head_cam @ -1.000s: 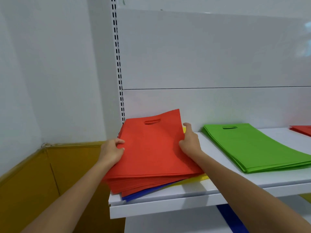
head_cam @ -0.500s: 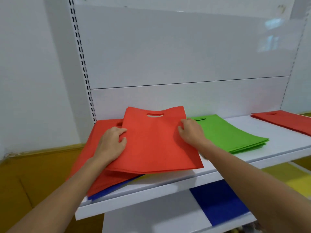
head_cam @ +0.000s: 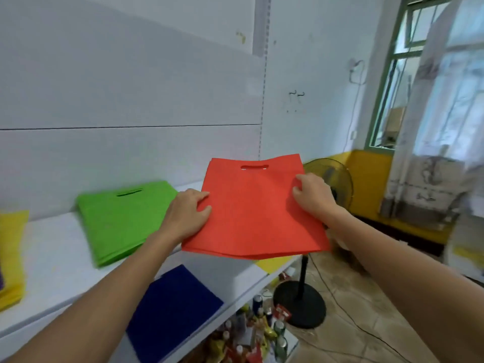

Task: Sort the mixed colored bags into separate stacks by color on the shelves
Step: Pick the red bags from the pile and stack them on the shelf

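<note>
The red bags (head_cam: 256, 213) form a thin bundle that lies nearly flat in the air, over the right end of the upper shelf (head_cam: 52, 252), with the handle slot away from the person. The left hand (head_cam: 187, 213) grips the left edge, thumb on top. The right hand (head_cam: 313, 196) grips the right edge with curled fingers. To the left, a stack of green bags (head_cam: 123, 218) lies on the same shelf, and yellow bags (head_cam: 11, 252) lie at the far left. On the lower shelf (head_cam: 230, 279) lies a blue bag (head_cam: 170, 310). Behind the red bags stands a fan (head_cam: 332, 179) on the floor, and cans and bottles (head_cam: 262, 328) lie near its base.
</note>
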The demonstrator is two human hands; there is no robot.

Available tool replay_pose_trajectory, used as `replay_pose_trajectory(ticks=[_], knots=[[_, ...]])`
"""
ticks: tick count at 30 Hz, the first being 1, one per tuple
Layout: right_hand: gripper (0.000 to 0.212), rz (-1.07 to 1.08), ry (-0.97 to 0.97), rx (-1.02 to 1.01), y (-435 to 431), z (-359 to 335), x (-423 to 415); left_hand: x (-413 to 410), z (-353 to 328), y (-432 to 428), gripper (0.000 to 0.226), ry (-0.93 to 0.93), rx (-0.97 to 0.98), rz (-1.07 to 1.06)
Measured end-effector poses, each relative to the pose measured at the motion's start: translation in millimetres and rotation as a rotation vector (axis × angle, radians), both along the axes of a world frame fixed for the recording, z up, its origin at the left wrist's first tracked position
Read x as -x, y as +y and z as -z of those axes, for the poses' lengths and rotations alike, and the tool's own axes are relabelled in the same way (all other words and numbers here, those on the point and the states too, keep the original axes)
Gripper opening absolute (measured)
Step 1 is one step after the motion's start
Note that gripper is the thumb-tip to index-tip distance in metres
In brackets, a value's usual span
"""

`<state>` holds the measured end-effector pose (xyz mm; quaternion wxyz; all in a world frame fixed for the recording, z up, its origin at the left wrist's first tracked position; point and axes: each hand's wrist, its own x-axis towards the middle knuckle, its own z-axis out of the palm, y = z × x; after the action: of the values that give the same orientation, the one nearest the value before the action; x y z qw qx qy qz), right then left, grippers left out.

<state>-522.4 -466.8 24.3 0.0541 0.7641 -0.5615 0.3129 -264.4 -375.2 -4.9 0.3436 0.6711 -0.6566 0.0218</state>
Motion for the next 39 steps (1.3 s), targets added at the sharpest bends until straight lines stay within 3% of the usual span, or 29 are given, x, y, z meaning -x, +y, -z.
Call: replay_pose_trajectory(ticks=[2, 5, 7, 10, 14, 20, 26, 34, 39], knots=[[0.017, 0.103, -0.009, 0.006, -8.9, -0.1, 64.4, 57.3, 0.7, -30.8, 0.055, 0.032, -0.001, 0.102], [0.019, 0.249, -0.008, -0.013, -15.4, 1.7, 147.1, 133.9, 2.6, -68.4, 0.045, 0.050, -0.002, 0.221], [0.021, 0.304, -0.021, -0.029, -17.7, 3.7, 192.3, 176.3, 3.8, -86.1, 0.053, 0.057, -0.013, 0.301], [0.011, 0.364, -0.041, -0.028, -21.6, 8.6, 245.2, 227.2, 4.0, -110.2, 0.065, 0.047, -0.027, 0.386], [0.019, 0.432, -0.077, -0.058, -32.6, 21.1, 291.7, 272.8, 8.5, -144.9, 0.066, 0.017, -0.044, 0.461], [0.009, 0.503, -0.106, -0.050, -80.8, 32.3, 346.2, 327.7, 19.0, -217.4, 0.043, 0.022, -0.059, 0.539], [0.028, 0.542, -0.126, -0.045, -164.7, 26.7, 385.4, 368.8, 15.2, -309.5, 0.042, 0.019, -0.039, 0.556], [0.014, 0.519, -0.123, -0.026, -290.5, 1.6, 407.1, 393.6, -1.9, -442.5, 0.043, -0.010, 0.002, 0.537], [0.024, 0.414, -0.093, -0.025, -366.1, 1.8, 403.0, 379.9, -1.0, -493.4, 0.041, 0.003, -0.008, 0.440]])
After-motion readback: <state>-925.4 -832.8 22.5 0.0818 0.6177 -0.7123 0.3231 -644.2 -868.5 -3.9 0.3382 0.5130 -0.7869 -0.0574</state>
